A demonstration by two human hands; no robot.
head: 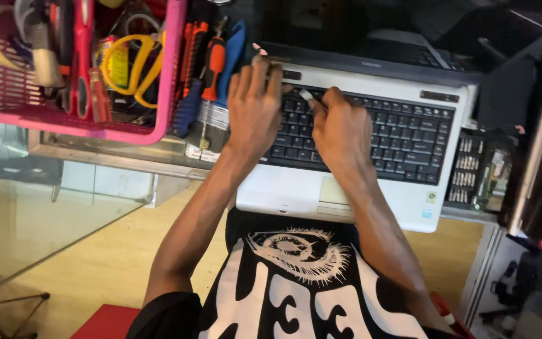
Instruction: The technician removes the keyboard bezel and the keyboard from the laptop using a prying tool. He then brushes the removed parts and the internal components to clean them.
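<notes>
A silver laptop (403, 207) with a black keyboard (409, 135) lies open in front of me. My left hand (255, 107) rests flat on the keyboard's upper left corner, fingers spread and pressing near the top edge. My right hand (340, 129) is over the keyboard's left-middle, fingers curled around a small light-tipped tool (307, 95) whose tip touches the top key row. The laptop screen (346, 25) is dark.
A pink basket (170, 81) at upper left holds yellow-handled scissors (134, 63), tape and tools. Screwdrivers (211, 69) lie between the basket and the laptop. A bit set (465, 169) sits right of the laptop, beside a dark device (534, 157). A glass counter (45, 207) is at left.
</notes>
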